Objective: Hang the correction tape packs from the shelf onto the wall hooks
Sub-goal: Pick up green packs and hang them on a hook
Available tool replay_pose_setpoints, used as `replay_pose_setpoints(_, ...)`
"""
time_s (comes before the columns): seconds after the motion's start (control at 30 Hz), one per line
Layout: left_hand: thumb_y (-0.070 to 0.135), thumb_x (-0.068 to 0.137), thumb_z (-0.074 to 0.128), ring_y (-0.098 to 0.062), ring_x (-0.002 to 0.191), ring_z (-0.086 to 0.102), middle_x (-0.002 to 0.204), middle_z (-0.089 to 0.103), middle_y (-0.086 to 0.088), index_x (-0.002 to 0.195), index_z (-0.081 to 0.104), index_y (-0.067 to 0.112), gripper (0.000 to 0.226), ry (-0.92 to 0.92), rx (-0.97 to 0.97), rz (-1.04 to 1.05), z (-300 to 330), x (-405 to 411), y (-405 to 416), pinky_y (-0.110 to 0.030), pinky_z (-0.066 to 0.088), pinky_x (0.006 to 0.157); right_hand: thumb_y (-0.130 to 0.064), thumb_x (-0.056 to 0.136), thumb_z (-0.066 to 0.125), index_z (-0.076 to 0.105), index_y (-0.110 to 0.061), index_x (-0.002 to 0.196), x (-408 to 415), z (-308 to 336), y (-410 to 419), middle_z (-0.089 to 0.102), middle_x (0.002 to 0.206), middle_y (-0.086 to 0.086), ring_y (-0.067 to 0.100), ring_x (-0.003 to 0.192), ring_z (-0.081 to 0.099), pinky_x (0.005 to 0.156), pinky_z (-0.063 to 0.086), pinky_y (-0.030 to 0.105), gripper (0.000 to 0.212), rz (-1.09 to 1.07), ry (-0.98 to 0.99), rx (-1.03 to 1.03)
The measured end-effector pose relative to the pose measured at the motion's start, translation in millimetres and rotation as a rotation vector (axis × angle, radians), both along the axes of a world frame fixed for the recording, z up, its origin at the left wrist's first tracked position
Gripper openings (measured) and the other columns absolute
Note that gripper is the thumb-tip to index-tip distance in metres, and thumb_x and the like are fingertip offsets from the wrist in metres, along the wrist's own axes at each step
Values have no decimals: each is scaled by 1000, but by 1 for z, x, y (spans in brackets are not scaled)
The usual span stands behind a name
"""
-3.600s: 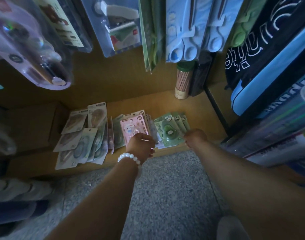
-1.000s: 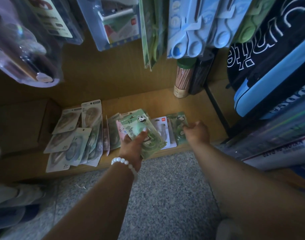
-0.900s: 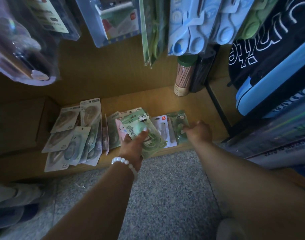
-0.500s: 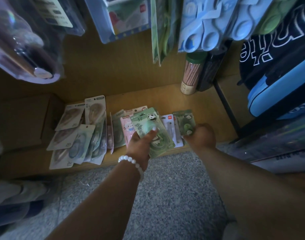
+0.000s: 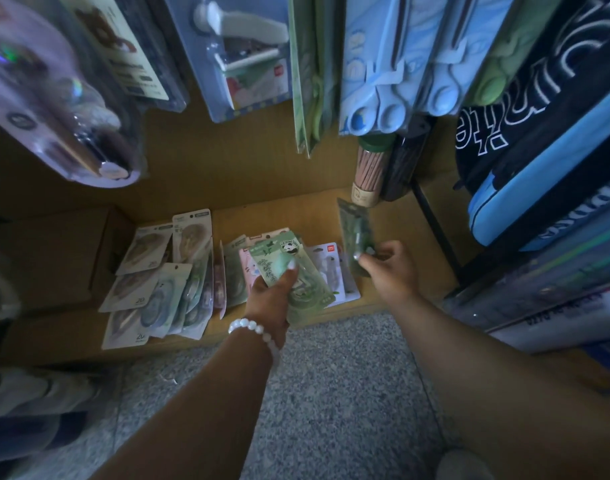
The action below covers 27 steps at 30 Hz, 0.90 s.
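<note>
My left hand (image 5: 270,296) grips a stack of green panda correction tape packs (image 5: 289,271) just above the low wooden shelf (image 5: 286,209). My right hand (image 5: 392,268) pinches the bottom edge of another green pack (image 5: 355,233), lifted upright off the shelf. More packs lie on the shelf: pink and white ones (image 5: 326,268) between my hands, and a fanned pile of beige and blue ones (image 5: 165,275) to the left. No wall hook itself is visible.
Blister packs hang overhead: a stapler pack (image 5: 243,53), blue scissors (image 5: 400,64), green items (image 5: 308,71). A tube of pencils (image 5: 369,174) stands at the shelf's back right. Pencil cases and boxes (image 5: 539,168) fill the rack on the right. Grey floor (image 5: 331,393) lies below.
My right hand has lifted a green pack off the shelf and tilted it upright. My left hand keeps holding its stack of green packs in about the same place.
</note>
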<state>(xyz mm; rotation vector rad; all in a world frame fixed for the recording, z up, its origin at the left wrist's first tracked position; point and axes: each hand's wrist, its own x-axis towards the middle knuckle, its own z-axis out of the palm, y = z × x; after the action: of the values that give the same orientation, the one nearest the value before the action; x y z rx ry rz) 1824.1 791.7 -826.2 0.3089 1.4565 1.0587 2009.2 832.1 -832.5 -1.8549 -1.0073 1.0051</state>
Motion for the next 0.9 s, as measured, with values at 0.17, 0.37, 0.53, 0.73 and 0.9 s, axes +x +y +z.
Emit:
replay_pose_setpoints(0.17, 74, 54, 77, -39, 96, 72, 111, 73, -15, 129, 56, 16, 97, 55, 15, 17, 4, -9, -1, -63, 55, 85, -21, 76, 76, 49, -18, 77, -36, 40, -21, 59, 77, -6, 8, 72, 56, 60, 43, 21, 27, 298, 140, 53)
replay_pose_setpoints(0.37, 77, 52, 60, -39, 107, 67, 123, 67, -16, 132, 57, 15, 100, 92, 77, 33, 37, -17, -12, -58, 53, 92, -26, 76, 76, 44, -23, 79, -56, 80, -41, 52, 82, -13, 3, 72, 53, 48, 37, 7, 32, 457, 86, 77)
replay_pose_setpoints(0.53, 83, 55, 62, -34, 111, 68, 122, 69, -16, 128, 62, 15, 101, 2, 72, 21, 72, -20, -24, -53, 49, 102, -26, 71, 79, 46, -21, 85, -65, 109, -55, 55, 82, -10, -3, 71, 51, 51, 40, 7, 37, 467, 46, 145)
replay_pose_setpoints(0.73, 66, 26, 92, -34, 92, 75, 112, 73, -18, 132, 56, 8, 126, 15, 70, -31, 88, -28, -34, -48, 59, 83, -53, 54, 81, 49, -21, 90, -75, 131, -74, 60, 97, 2, 13, 86, 61, 71, 55, 34, 58, 497, -49, 216)
replay_pose_setpoints(0.9, 58, 59, 80, -35, 92, 74, 105, 75, -19, 121, 64, 5, 83, -1, 166, 22, 134, -29, -64, -54, 57, 88, -67, 72, 60, 54, -23, 97, -78, 155, -97, 57, 105, 2, 14, 95, 59, 68, 42, 19, 51, 523, 8, 319)
